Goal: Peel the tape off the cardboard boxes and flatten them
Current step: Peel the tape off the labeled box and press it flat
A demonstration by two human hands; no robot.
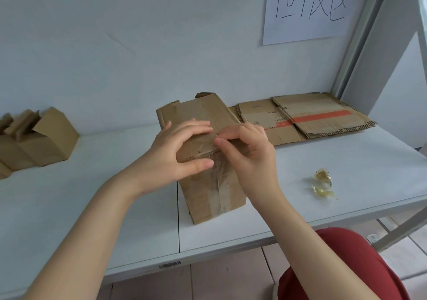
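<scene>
At the far left of the white table (pixel 92 195) stand open boxes (pixel 34 142), flaps up. In the middle a taped box (pixel 208 202) stands upright on the table; the left hand (pixel 175 151) grips its top edge, fingers over the top and thumb on the front, and the right hand (pixel 249 156) pinches the clear tape (pixel 219 184) at that edge. Behind and to the right lies flattened cardboard (pixel 312 119), with crumpled tape wads (pixel 323 181) nearer the front.
</scene>
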